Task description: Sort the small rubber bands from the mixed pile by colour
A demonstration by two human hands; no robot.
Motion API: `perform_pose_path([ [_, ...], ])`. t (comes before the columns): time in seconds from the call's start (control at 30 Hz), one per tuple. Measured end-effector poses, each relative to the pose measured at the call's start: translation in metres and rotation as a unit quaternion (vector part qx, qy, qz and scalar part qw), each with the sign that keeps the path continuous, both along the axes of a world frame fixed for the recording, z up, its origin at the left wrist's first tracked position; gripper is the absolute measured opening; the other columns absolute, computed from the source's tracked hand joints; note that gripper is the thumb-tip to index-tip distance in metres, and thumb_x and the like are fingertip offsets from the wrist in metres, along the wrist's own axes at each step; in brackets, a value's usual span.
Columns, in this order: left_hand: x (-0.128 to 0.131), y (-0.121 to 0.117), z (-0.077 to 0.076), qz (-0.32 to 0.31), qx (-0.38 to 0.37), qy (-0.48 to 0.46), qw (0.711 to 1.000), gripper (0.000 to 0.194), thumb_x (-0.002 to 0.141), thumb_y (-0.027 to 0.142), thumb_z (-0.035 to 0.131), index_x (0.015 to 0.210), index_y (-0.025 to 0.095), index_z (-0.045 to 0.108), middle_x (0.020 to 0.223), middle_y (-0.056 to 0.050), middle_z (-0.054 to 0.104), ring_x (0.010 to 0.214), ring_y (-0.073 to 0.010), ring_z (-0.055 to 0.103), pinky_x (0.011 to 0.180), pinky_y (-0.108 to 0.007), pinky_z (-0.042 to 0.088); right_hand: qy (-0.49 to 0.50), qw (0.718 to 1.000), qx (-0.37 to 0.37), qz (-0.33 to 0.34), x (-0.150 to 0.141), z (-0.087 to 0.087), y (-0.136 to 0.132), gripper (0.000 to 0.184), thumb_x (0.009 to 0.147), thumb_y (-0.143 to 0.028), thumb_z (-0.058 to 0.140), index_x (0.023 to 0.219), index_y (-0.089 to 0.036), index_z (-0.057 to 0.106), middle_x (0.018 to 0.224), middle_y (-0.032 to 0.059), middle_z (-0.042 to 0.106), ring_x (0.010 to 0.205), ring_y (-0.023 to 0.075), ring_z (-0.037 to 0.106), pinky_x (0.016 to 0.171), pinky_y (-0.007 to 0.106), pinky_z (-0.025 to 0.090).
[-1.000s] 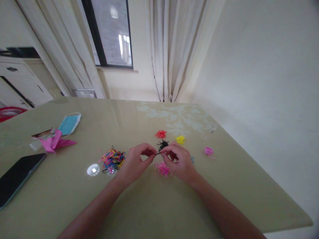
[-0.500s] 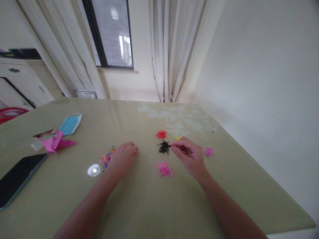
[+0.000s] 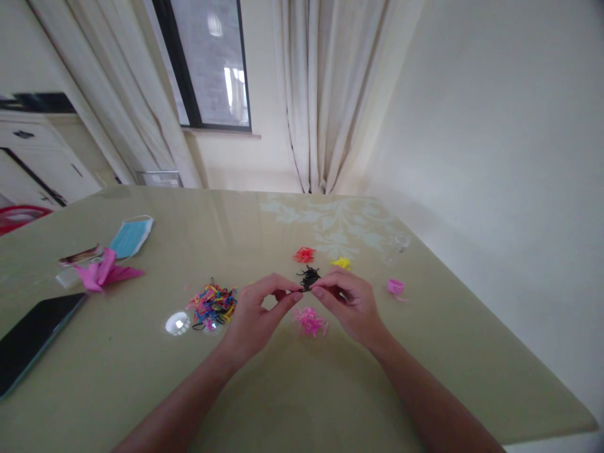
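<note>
Between my two hands a black rubber band [image 3: 306, 290] is pinched at both ends, just in front of the black rubber band pile [image 3: 310, 275]. My left hand [image 3: 262, 309] has thumb and forefinger closed on its left end. The right end is in the fingertips of my right hand [image 3: 350, 301]. Around them lie a red rubber band pile [image 3: 304, 254], a yellow pile [image 3: 341, 262] partly behind my right hand, and a pink pile [image 3: 311, 321] nearer to me. A larger pile of mixed colours [image 3: 213, 305] rests left of my left hand.
On the left of the table [image 3: 302, 402] are a black phone [image 3: 38, 336], a pink folded paper piece [image 3: 106, 270] and a blue face mask [image 3: 132, 238]. To the right sit a pink roll of band [image 3: 395, 287] and a small clear object [image 3: 402, 240]. A wall borders the right edge.
My left hand has moved right, away from the mixed pile, and now grips the black rubber band. My right hand has shifted slightly left and toward me, uncovering more of the yellow pile.
</note>
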State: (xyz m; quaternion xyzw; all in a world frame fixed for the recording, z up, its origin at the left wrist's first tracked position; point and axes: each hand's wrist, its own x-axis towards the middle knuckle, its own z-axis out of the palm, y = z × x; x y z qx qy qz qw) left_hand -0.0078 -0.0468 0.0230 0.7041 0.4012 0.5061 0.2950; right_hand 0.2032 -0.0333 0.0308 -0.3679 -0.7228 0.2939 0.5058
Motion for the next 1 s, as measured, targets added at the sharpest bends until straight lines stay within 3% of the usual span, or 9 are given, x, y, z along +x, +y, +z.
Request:
perform_pose_path([
  [0.3, -0.001, 0.002, 0.0, -0.001, -0.03, 0.001, 1.0, 0.014, 0.095, 0.033, 0.071, 0.096, 0.021, 0.079, 0.085, -0.003, 0.075, 0.077, -0.0149, 0.066, 0.073, -0.026, 0.052, -0.008, 1.0, -0.009, 0.005, 0.001, 0.0, 0.001, 0.016, 0.095, -0.032, 0.072, 0.085, -0.02, 0.078, 0.074, 0.0013, 0.064, 0.062, 0.0132, 0.052, 0.055, 0.026, 0.039],
  [0.43, -0.012, 0.012, 0.002, 0.058, -0.034, 0.059, 0.996, 0.018, 0.096, 0.035, 0.067, 0.096, 0.021, 0.079, 0.086, -0.003, 0.076, 0.075, -0.0161, 0.067, 0.071, -0.027, 0.052, -0.002, 0.999, -0.005, -0.038, 0.008, -0.003, 0.01, 0.017, 0.095, -0.033, 0.072, 0.085, -0.02, 0.077, 0.074, 0.0009, 0.064, 0.062, 0.0133, 0.054, 0.056, 0.026, 0.04],
  [0.53, -0.028, 0.022, -0.002, 0.117, -0.043, 0.216, 0.968, 0.02, 0.099, 0.032, 0.063, 0.1, 0.02, 0.079, 0.095, -0.006, 0.076, 0.081, -0.02, 0.069, 0.078, -0.033, 0.054, -0.022, 0.996, -0.012, -0.085, 0.015, -0.009, 0.022, 0.016, 0.094, -0.033, 0.072, 0.088, -0.02, 0.078, 0.074, 0.001, 0.065, 0.061, 0.0138, 0.054, 0.056, 0.026, 0.041],
  [0.63, -0.041, 0.028, -0.012, 0.161, -0.05, 0.413, 0.895, 0.023, 0.099, 0.028, 0.061, 0.112, 0.017, 0.077, 0.115, -0.013, 0.074, 0.107, -0.0307, 0.068, 0.097, -0.043, 0.051, -0.083, 0.989, -0.013, -0.121, 0.018, -0.018, 0.032, 0.011, 0.091, -0.029, 0.074, 0.091, -0.019, 0.079, 0.074, 0.0013, 0.066, 0.059, 0.0143, 0.054, 0.057, 0.027, 0.043],
  [0.73, -0.046, 0.03, -0.02, 0.161, -0.085, 0.512, 0.839, 0.026, 0.099, 0.027, 0.06, 0.116, 0.015, 0.075, 0.118, -0.016, 0.071, 0.114, -0.0347, 0.066, 0.098, -0.046, 0.05, -0.194, 0.97, 0.002, -0.149, 0.015, -0.027, 0.038, 0.007, 0.09, -0.021, 0.072, 0.092, -0.019, 0.079, 0.079, 0.0027, 0.068, 0.064, 0.0159, 0.058, 0.065, 0.029, 0.047],
  [0.83, -0.045, 0.033, -0.023, 0.139, -0.115, 0.525, 0.832, 0.024, 0.1, 0.023, 0.054, 0.11, 0.015, 0.075, 0.113, -0.015, 0.07, 0.109, -0.0322, 0.068, 0.094, -0.042, 0.051, -0.303, 0.941, -0.004, -0.15, 0.006, -0.034, 0.039, 0.01, 0.093, -0.018, 0.07, 0.096, -0.02, 0.079, 0.089, 0.0045, 0.073, 0.077, 0.0192, 0.066, 0.074, 0.031, 0.049],
  [1.0, -0.045, 0.037, -0.023, 0.121, -0.135, 0.483, 0.856, 0.031, 0.1, 0.013, 0.044, 0.098, 0.017, 0.075, 0.104, -0.011, 0.072, 0.098, -0.0261, 0.071, 0.086, -0.036, 0.05, -0.38, 0.911, -0.035, -0.158, -0.006, -0.037, 0.038, 0.014, 0.098, -0.022, 0.067, 0.105, -0.02, 0.078, 0.103, 0.0075, 0.075, 0.091, 0.0229, 0.071, 0.079, 0.032, 0.051],
])
